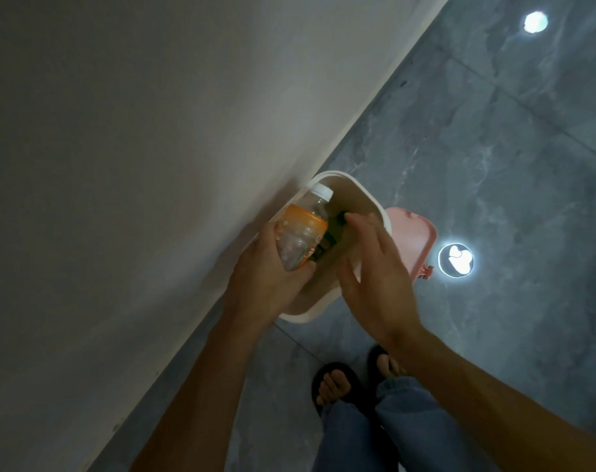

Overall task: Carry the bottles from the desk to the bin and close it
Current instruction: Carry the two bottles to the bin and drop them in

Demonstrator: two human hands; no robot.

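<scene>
A white bin (371, 202) stands on the floor against the wall, its pink lid (414, 240) swung open to the right. My left hand (265, 277) grips a clear bottle with an orange label and white cap (301, 233), held over the bin's left rim. A dark bottle (330, 236) lies inside the bin, partly hidden behind the clear one. My right hand (375, 281) hovers over the bin's opening with fingers spread and nothing in it.
A pale wall (153, 165) runs diagonally along the left, right behind the bin. Grey marble floor tiles (494, 148) carry bright light reflections. My feet in dark sandals (337, 383) stand just below the bin.
</scene>
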